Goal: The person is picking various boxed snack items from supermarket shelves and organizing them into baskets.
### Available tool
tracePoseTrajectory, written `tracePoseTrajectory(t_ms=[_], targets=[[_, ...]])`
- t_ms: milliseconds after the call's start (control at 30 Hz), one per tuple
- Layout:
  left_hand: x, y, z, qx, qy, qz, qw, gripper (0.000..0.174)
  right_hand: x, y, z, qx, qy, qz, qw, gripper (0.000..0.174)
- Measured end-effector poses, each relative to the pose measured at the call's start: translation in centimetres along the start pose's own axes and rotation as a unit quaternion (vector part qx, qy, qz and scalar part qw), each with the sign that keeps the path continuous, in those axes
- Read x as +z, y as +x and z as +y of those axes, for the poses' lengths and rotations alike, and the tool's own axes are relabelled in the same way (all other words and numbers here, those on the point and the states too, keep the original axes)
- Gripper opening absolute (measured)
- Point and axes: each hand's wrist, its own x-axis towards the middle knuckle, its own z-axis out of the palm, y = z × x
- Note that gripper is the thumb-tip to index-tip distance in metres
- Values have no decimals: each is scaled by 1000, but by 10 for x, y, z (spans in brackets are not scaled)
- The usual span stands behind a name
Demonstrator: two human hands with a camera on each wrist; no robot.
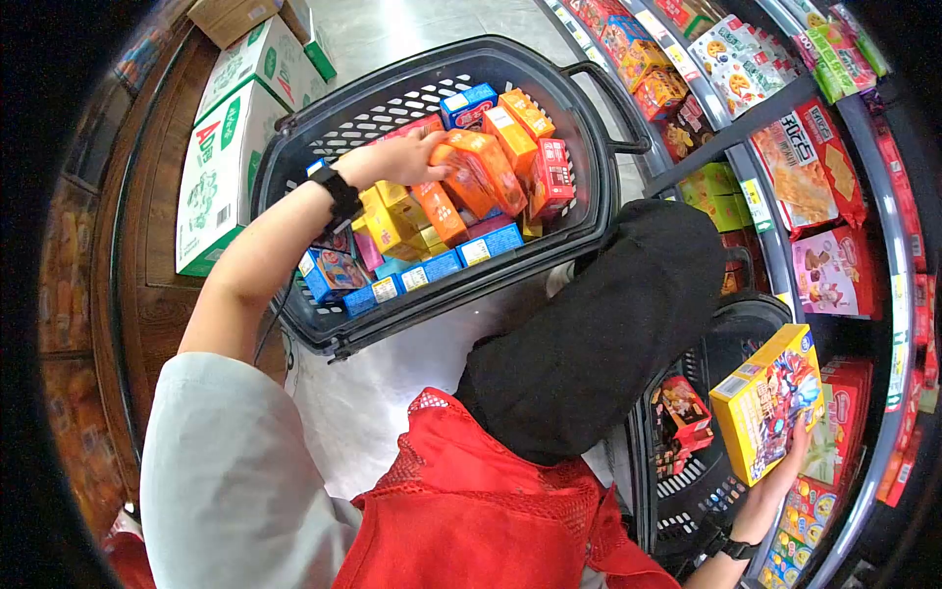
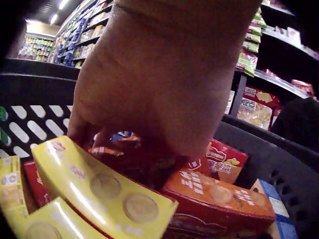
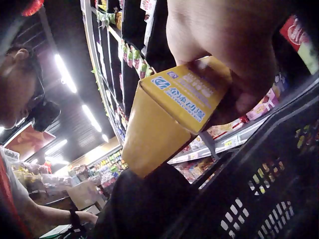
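Observation:
My left hand (image 1: 407, 162) reaches into a large black basket (image 1: 392, 324), its fingers and thumb at the near end of a tilted orange box (image 1: 479, 175). In the left wrist view the fingertips are hidden, dipping behind a yellow box (image 2: 104, 186) with round biscuit pictures and beside another orange box (image 2: 219, 196). Blue boxes (image 1: 491, 245) line the basket's near side. On the other side, my right hand (image 1: 785, 476) grips a yellow box (image 1: 770, 402) with a colourful cartoon figure, thumb and fingers around its lower edge. That box is held up over a second black basket (image 1: 692, 510).
Shelves of snack packets (image 1: 800, 167) run along the right. White and green cartons (image 1: 231, 162) stand beside the large basket on the left. Small red boxes (image 1: 684, 407) lie inside the second basket. My black-trousered leg (image 1: 599, 334) extends between the two baskets.

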Motion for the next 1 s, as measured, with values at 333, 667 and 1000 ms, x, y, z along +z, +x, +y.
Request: tracePoseTrajectory(t_ms=[333,667,1000], targets=[[-23,-62,9,51,-2,-61,997,60,17,4,11,15,37,-57,998,50],[-35,-28,79,193,-3,6,981,43,-25,-12,25,23,57,-13,998,50],[-1,72,117,356,255,116,891,35,-65,-26,20,14,76,39,996,50]])
